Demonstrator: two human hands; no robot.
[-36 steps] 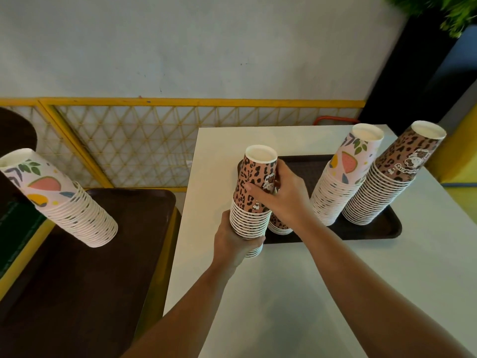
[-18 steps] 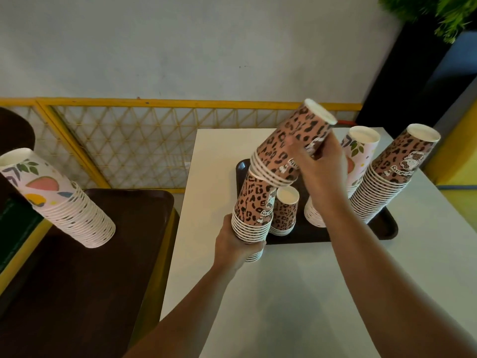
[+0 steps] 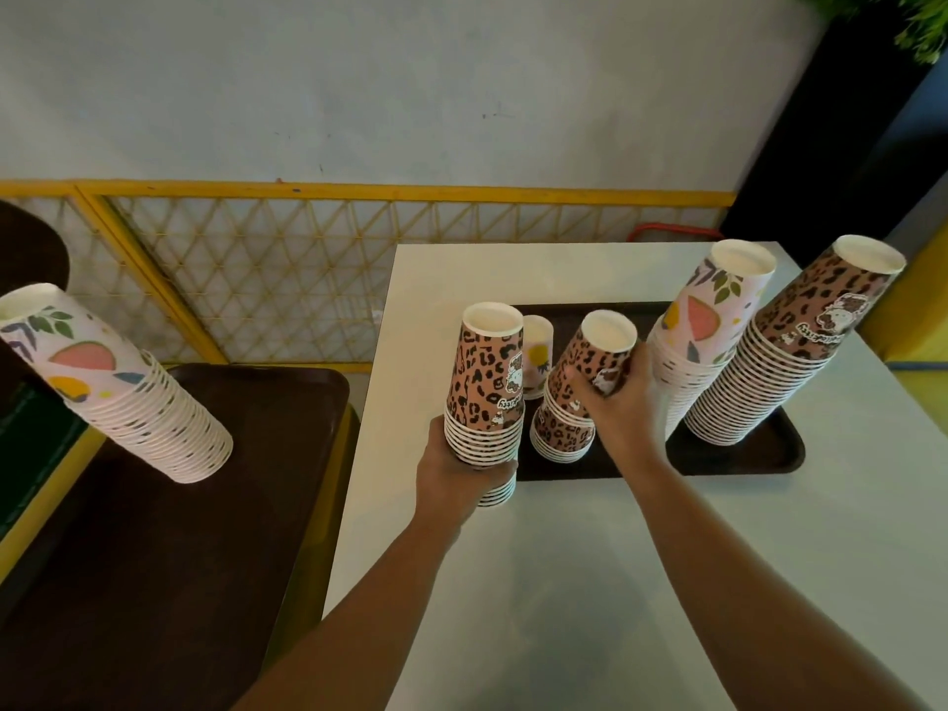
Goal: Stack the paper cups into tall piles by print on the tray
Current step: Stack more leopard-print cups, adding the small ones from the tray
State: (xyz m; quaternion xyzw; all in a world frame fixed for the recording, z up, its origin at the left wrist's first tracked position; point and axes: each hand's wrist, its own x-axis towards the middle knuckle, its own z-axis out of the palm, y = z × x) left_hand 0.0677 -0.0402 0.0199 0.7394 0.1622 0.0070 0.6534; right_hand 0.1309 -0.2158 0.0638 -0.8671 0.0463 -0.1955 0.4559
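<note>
1. Between the two leopard piles at the tray's near-left end, the right hand [image 3: 618, 402] wraps its fingers round the upper cups of a short leopard stack [image 3: 574, 397], which stands upside down on the tray [image 3: 744, 456]; the high grasp probably serves to press the cups home or steady them.
2. Just left of it, the left hand [image 3: 451, 474] clasps the lower rims of a second leopard stack [image 3: 485, 387] from below, holding it upright above the tray's near-left corner and the white table [image 3: 615, 556], likely so it can be dropped over its neighbour.
3. Behind these two, a small fruit-print cup [image 3: 536, 351] stands on the tray, mostly hidden; how many cups it is I cannot tell.
4. Further right on the tray lean a tall fruit-print pile [image 3: 703, 341] and a tall leopard pile [image 3: 785, 351], close together, so merging there risks nudging the fruit pile.
5. Well apart on the left, another fruit-print pile [image 3: 113, 392] sits on a separate dark tray [image 3: 179, 556], not yet brought over.
</note>
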